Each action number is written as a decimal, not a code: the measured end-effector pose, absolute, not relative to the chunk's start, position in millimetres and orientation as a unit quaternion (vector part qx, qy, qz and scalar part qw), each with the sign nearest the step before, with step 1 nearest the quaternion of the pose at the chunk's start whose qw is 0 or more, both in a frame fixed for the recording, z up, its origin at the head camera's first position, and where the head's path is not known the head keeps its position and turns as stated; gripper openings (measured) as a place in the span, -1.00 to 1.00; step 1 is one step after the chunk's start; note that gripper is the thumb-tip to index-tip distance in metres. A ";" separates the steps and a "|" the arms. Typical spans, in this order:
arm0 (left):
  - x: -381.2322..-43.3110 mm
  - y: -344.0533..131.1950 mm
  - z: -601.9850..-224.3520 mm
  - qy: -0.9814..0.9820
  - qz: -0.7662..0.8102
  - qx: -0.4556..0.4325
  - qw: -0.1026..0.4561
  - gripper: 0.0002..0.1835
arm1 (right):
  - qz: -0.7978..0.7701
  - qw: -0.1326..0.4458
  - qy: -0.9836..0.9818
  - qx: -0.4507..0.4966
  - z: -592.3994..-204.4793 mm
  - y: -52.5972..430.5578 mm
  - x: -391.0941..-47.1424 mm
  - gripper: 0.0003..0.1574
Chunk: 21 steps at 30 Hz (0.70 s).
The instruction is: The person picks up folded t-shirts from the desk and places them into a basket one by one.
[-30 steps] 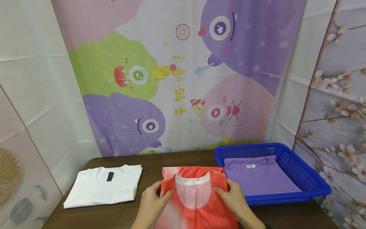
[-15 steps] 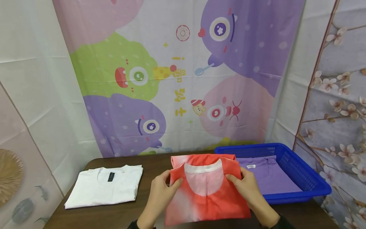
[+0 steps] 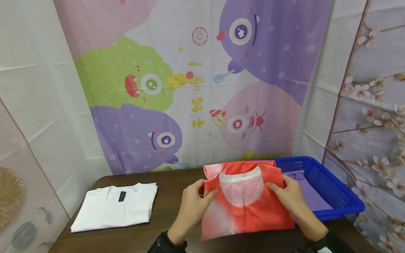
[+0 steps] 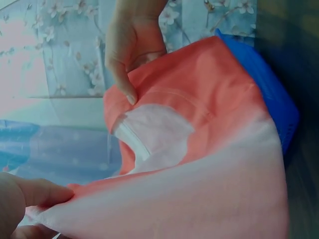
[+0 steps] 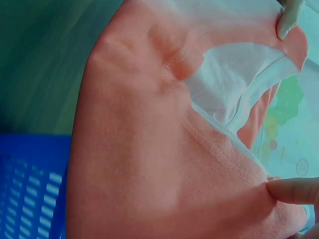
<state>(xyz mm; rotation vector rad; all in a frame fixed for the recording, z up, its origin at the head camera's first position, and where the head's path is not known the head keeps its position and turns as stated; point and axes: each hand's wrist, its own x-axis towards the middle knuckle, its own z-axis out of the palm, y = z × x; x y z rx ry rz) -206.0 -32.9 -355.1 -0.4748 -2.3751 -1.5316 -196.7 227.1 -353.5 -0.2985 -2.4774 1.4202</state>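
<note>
Red-and-white shirt point(image 3: 253, 218), folded. Head view: at 5 o'clock, held up over dark table point(image 3: 177, 182), neckline toward 12 o'clock. Pinched near its 9 o'clock edge by left hand point(image 3: 194, 202), near its 2 o'clock edge by right hand point(image 3: 289, 196), both thumbs on the front. Blue basket point(image 3: 345, 211) at 4 o'clock, partly hidden behind the shirt; purple garment point(image 3: 313, 193) inside. White shirt point(image 3: 107, 212) between 7 and 8 o'clock, folded on the table, black label point(image 3: 122, 196) at neck. Cartoon-printed backdrop point(image 3: 177, 151) toward 12 o'clock.

Left wrist view: shirt across the centre; left hand at 8 o'clock, tight on the cloth; right hand at 11 o'clock, thumb on red fabric; basket between 2 and 3 o'clock.

Right wrist view: right hand at 4 o'clock, cloth pinched, partly out of frame; left hand near 2 o'clock, only partly visible; basket at 8 o'clock.
</note>
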 end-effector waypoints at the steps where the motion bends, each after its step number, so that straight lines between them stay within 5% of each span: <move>1: -206.4 -30.3 -354.8 -0.821 -0.528 -0.168 0.138 -0.83 | 0.489 0.135 -0.856 -0.104 -353.0 230.2 -196.9 -0.54; 21: -225.9 20.9 -356.6 -0.802 -0.548 -0.195 0.136 -0.82 | 0.432 0.151 -0.878 -0.140 -344.0 286.6 -203.6 -0.38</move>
